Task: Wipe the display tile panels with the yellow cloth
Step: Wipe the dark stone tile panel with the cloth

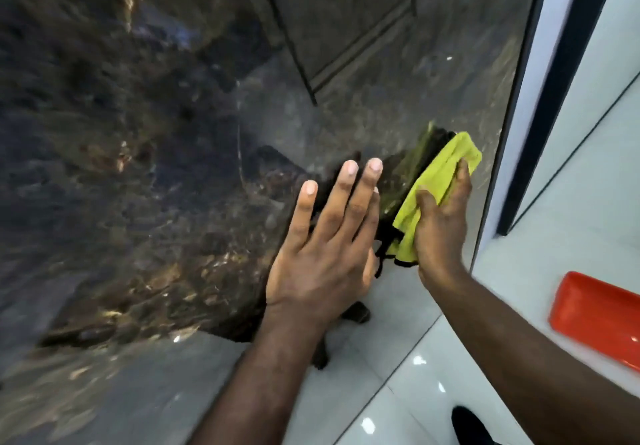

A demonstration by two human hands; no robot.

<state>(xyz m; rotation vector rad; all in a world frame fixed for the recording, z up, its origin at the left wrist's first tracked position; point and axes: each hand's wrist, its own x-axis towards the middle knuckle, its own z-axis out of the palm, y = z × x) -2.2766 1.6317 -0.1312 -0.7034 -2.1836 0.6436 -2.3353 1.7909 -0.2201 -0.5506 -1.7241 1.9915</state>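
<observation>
Yellow cloth (440,188), bunched into a folded wad with a dark hem at its lower end, is pressed against the tile panel (156,133) close to the panel's right edge; the right hand (440,233) grips it, fingers (463,176) curled over the wad, probably so the palm can bear down while wiping; the left hand (322,254) lies flat on the panel just left of the cloth, its fingers straight, slightly spread and holding nothing, likely bracing the body; the panel is dark, veined brown and grey, glossy enough to mirror both hands; a red tray (595,316) lies beyond the panel's right edge.
</observation>
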